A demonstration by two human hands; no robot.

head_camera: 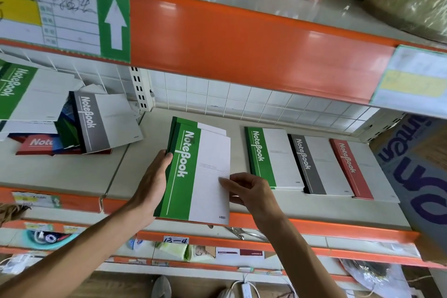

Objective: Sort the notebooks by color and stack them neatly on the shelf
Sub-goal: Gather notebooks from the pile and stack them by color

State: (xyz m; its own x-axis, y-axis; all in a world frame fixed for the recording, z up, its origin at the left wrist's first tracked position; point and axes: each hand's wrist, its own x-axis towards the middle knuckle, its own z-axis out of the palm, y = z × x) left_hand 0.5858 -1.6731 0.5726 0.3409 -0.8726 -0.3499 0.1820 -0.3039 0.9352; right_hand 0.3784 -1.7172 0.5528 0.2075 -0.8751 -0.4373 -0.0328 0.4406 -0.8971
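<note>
Left hand grips the spine edge of a bundle of green notebooks, right hand pinches its white edge. Bundle is flat, glossy, rectangular, slightly fanned, overhanging the shelf front lip. Sorted green stack, gray stack, red stack lie just right, touching. Messy pile left.

2 bare forearms (no sleeves visible)
</note>
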